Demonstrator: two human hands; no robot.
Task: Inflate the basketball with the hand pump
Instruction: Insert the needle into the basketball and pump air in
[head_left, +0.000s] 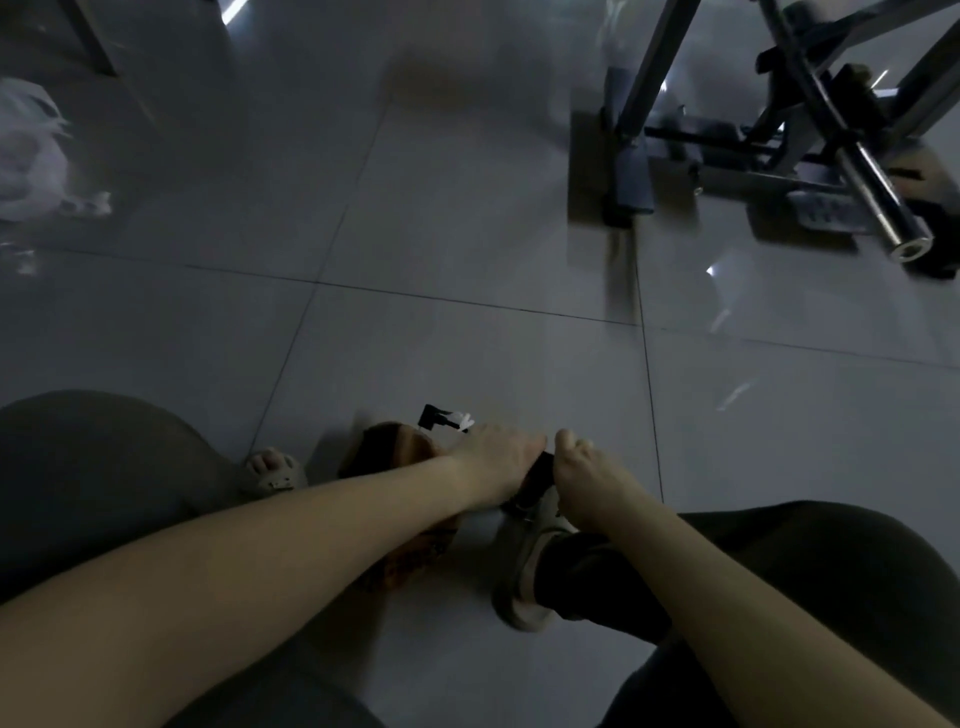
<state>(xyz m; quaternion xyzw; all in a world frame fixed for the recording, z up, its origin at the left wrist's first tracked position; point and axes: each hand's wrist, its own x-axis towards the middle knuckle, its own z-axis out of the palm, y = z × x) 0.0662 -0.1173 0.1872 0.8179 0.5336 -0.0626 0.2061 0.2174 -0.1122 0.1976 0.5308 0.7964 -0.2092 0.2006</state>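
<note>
Both forearms reach from the bottom corners toward the lower centre of the frame. The left hand (491, 462) and right hand (582, 478), knuckles up, each clench the black hand pump (539, 468). Its long axis runs roughly upper left to lower right, and a black tip with a white fitting projects to the upper left past the left hand. The basketball (395, 449) lies on the tiled floor (467, 234) beneath the left forearm, between two sandalled feet. A metal exercise frame (779, 130) stands at upper right.

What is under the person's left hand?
A brown basketball on the floor, beneath the left hand gripping a black pump. The forearm covers most of the ball; its valve is hidden.
</note>
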